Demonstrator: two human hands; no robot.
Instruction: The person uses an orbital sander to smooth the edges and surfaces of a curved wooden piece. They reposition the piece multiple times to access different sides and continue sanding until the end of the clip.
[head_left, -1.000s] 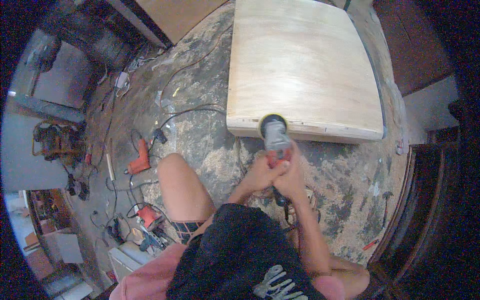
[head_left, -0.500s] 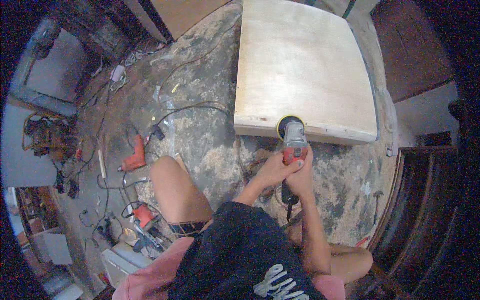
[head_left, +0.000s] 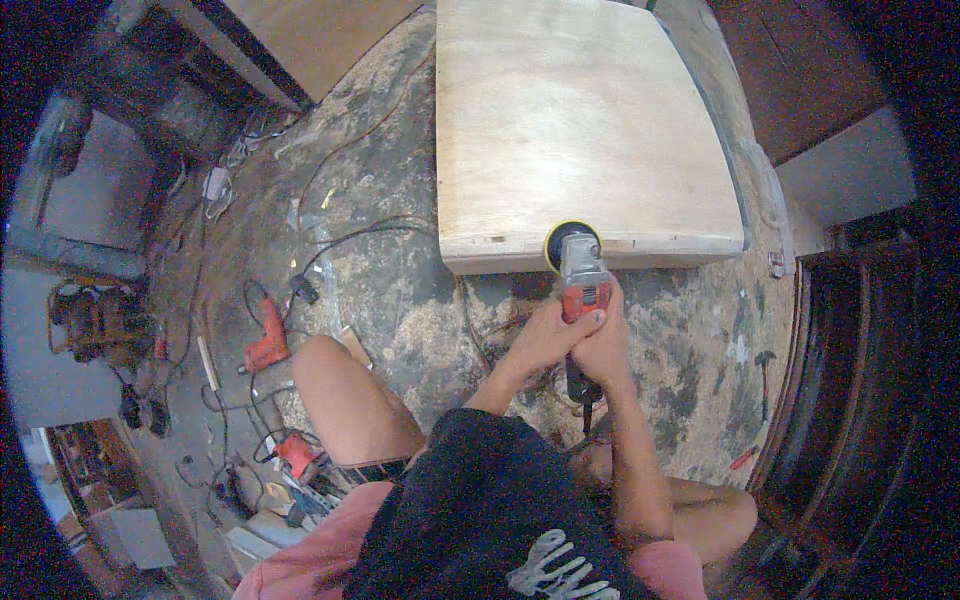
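An angle grinder [head_left: 582, 283] with a red and black body and a round, yellow-rimmed sanding pad [head_left: 557, 241] is gripped in both my hands. My left hand [head_left: 547, 333] wraps the side of its red body, and my right hand [head_left: 604, 347] closes round it from the right. The pad lies at the near edge of a large pale plywood panel [head_left: 590, 130], which has a thick front edge. It covers part of that edge; whether it presses on the wood I cannot tell. The grinder's black rear end and cord hang below my hands.
On the stained floor [head_left: 400, 300] at left lie a red drill [head_left: 267, 335], another red power tool [head_left: 296, 452] and tangled cords. A hammer [head_left: 765, 380] and a small red-handled tool [head_left: 743, 458] lie at right, near dark wooden furniture [head_left: 850, 390]. A yellow-framed machine [head_left: 95, 315] stands far left.
The view has shifted, so the panel appears further left. The grinder has moved slightly right along the panel's near edge, with both hands still on it.
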